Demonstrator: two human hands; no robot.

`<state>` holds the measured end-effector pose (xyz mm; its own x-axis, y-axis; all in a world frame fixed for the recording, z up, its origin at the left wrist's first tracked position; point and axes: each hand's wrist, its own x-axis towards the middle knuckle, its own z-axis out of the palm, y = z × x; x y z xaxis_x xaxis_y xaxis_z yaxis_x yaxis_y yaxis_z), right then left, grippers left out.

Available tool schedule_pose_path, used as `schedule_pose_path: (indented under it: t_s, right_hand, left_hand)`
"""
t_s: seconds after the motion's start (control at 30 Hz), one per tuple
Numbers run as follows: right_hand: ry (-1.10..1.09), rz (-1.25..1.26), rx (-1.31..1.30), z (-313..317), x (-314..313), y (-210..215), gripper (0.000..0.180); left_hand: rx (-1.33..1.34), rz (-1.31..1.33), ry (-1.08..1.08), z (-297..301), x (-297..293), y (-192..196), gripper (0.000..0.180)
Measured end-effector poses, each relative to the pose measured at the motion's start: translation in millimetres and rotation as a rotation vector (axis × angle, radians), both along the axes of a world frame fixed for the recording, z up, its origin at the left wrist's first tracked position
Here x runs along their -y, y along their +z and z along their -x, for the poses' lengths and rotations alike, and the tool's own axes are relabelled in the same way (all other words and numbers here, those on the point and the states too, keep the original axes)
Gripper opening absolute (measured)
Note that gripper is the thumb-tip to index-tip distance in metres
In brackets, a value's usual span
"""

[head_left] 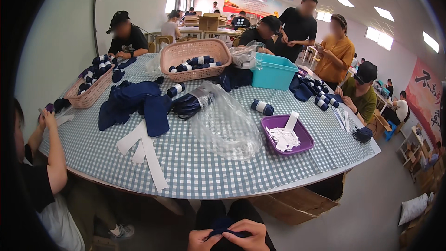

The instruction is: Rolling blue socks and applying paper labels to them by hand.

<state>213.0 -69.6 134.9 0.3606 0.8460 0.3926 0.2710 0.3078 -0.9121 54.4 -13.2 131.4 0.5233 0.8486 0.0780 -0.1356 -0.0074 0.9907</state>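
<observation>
Low in the head view, close to my lap, my left hand (202,241) and my right hand (246,233) pinch a piece of navy blue cloth (222,226) between thumbs and fingers. Both thumbs meet near its middle, and the cloth bends upward between them. Its lower part is hidden by my hands. On the table ahead lie flat navy cloth pieces (132,100) with white paper strips (151,160) beside them. One navy roll with a white band (262,107) sits near a purple tray (304,142) of small white paper pieces.
A checked tablecloth (218,176) covers the table. A clear plastic bag (227,130) lies mid-table. Behind stand a pink basket (195,49) with banded rolls, another pink basket (93,88), and a turquoise bin (275,72). Several people surround the table. A cardboard box (292,204) sits beneath.
</observation>
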Motion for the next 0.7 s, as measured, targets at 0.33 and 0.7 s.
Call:
schedule_pose_path:
  t_s: [0.33, 0.7]
  right_hand:
    - [0.167, 0.194, -0.232, -19.3, 3.5, -1.1, 0.008]
    - [-0.022, 0.143, -0.274, -19.4, -3.0, 11.4, 0.006]
  left_hand:
    - [-0.020, 0.067, -0.090, -19.1, 0.5, -10.2, 0.027]
    - [0.072, 0.114, -0.156, -39.0, -11.4, -23.7, 0.032]
